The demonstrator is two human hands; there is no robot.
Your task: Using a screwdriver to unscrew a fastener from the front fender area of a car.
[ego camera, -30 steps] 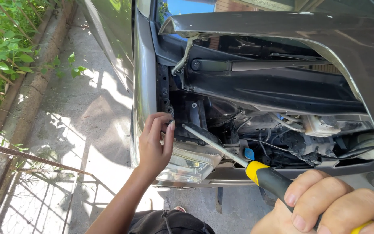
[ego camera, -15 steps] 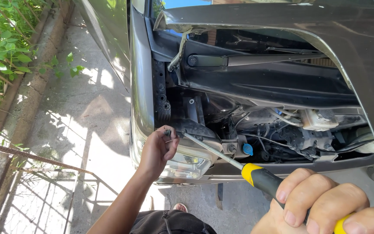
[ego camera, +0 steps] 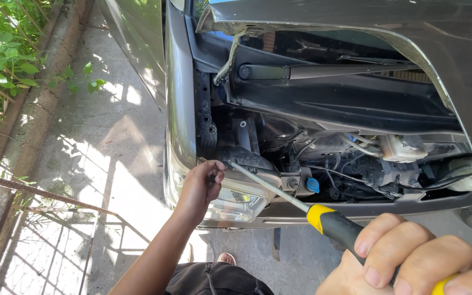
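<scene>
Change: since a second ago the left hand (ego camera: 200, 188) has slid down from the black bracket to the screwdriver (ego camera: 301, 206) tip, beside the headlight (ego camera: 236, 202).
Left grip: fingertips pinched narrow around the tip.
Right grip: right hand (ego camera: 411, 262) fisted on the yellow-black handle, below the headlight.
Risk: a slipping tip could jab the fingers or scratch the headlight lens.

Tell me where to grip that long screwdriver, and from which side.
Grip the screwdriver on its yellow-and-black handle, from the rear, near end, as the right hand does. The thin bare shaft points away into the engine bay, its tip by the headlight at the left hand, so the thick handle end is likely the best hold.
</scene>
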